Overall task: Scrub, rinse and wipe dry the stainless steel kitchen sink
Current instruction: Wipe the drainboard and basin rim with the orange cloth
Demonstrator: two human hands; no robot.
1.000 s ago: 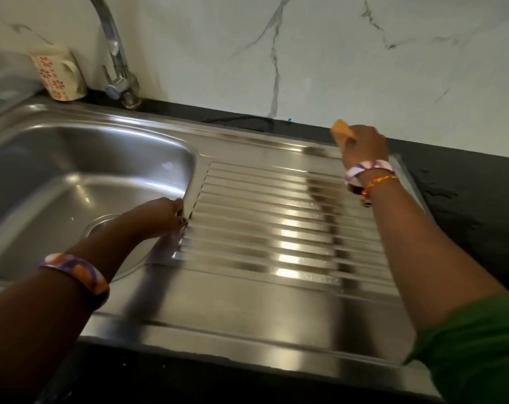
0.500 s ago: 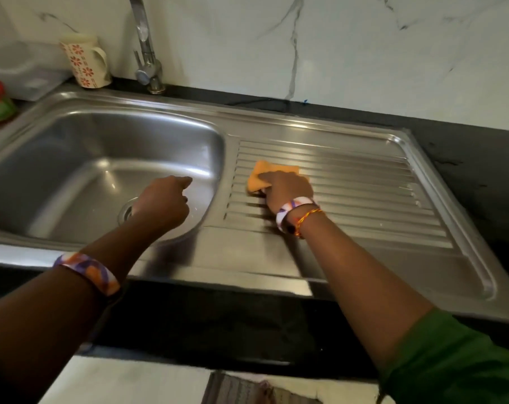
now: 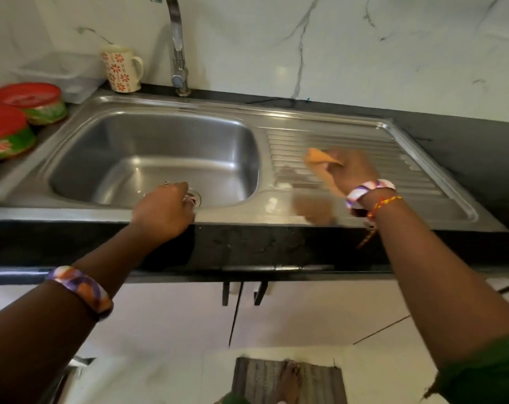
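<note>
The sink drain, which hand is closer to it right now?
Left. The left hand rests at the sink's front rim, partly covering the drain. The right hand is over on the drainboard, holding the orange cloth.

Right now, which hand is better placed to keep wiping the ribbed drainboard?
The right hand: it already holds the orange cloth on the drainboard. The left hand rests at the sink's front edge, holding nothing.
</note>
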